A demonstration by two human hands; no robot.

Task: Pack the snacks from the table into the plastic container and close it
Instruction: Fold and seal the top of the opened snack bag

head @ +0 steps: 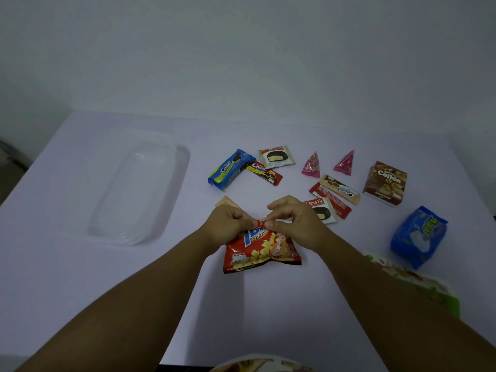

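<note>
Head view shows your left hand and your right hand meeting at the top edge of the red potato chip bag, both pinching it between thumb and fingers, so each hand is closed on the bag. The bag lies on the white table just in front of you, near its middle. The clear plastic container stands open on the left, well apart from the bag, and I see nothing inside it. Behind your hands the other snacks lie spread: a blue Cream-O pack, a small red Cream-O pack touching it, a Choco Pie, two pink triangle packets, a brown Collon box, and a blue bag at the right.
</note>
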